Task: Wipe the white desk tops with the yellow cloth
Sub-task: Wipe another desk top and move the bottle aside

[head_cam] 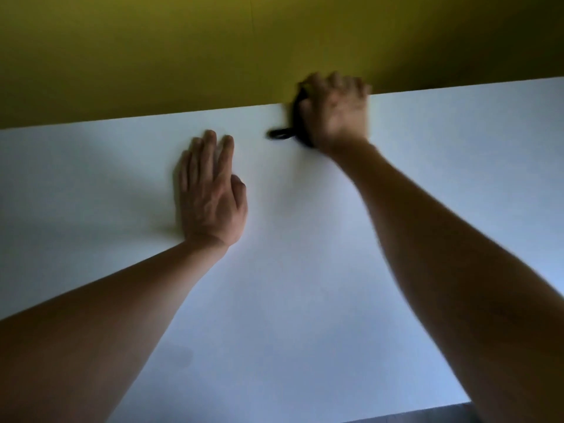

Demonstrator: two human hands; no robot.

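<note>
While the desk fills most of the view under a yellow panel, the left hand lies flat on it, fingers straight. At the far edge the right hand curls over a dark, blurred wad, probably the cloth, though it shows no yellow. Pushed farther, the wad could slip off that edge, and the near desk would likely go unwiped.
</note>
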